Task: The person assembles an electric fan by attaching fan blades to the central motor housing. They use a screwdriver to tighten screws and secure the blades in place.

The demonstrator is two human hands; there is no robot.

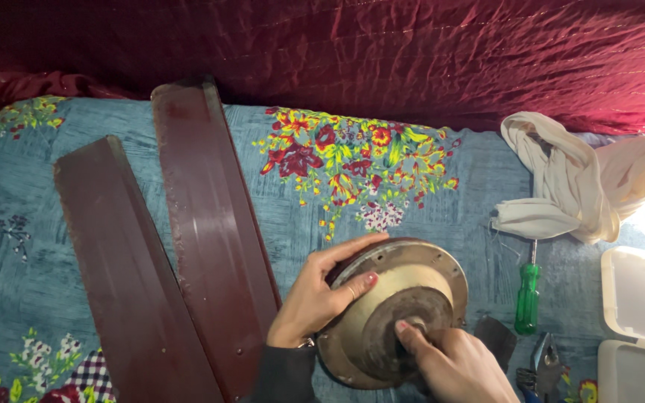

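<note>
Motor housing (401, 295): I see it on the bed.
Left grip (321, 295): grasping housing's rim.
Right grip (453, 362): fingers pinching housing's centre hub.
Screwdriver (528, 289): right of housing.

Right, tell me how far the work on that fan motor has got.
Done: two dark red blades lie detached on the floral bedsheet. In hand: the left hand steadies the round motor housing while the right hand presses at its centre. Left: the housing looks closed; the green screwdriver and pliers lie unused.
</note>
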